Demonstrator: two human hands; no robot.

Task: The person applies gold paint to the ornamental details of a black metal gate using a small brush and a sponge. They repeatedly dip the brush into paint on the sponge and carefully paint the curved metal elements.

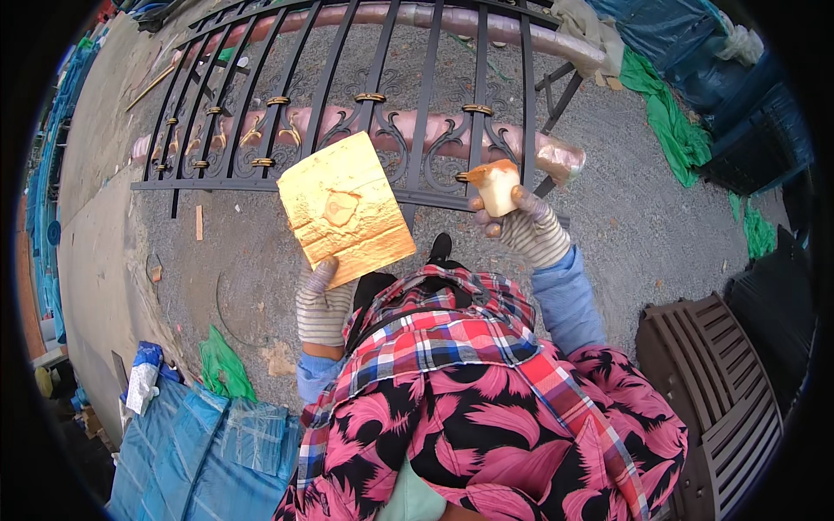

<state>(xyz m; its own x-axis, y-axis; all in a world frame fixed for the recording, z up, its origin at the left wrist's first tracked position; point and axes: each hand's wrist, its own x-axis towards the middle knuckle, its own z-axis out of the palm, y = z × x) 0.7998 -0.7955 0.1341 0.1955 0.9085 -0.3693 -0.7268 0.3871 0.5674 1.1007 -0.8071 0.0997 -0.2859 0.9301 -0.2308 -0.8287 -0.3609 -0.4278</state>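
My left hand (321, 300), in a striped fingerless glove, grips the lower edge of a square gold-coated board (347, 208). A darker ring-shaped patch marks the board's middle. In my right hand (532, 227), gloved alike, is a pale sponge (498, 189) whose upper end is stained orange-gold. The two are held apart, the sponge to the right of the board. Beyond both hands lies a black metal railing panel (426, 104) with scrollwork and bars. Several collars and some scrolls on it are gold; other scrolls are black.
Pink-wrapped beams (556, 154) on trestles carry the railing. Blue-wrapped bundles (165, 451) lie at the lower left beside a green plastic bag (224, 365). Brown slatted panels (717, 391) stand at the right. Green sheeting (665, 117) and blue-wrapped stacks (747, 130) are at the upper right.
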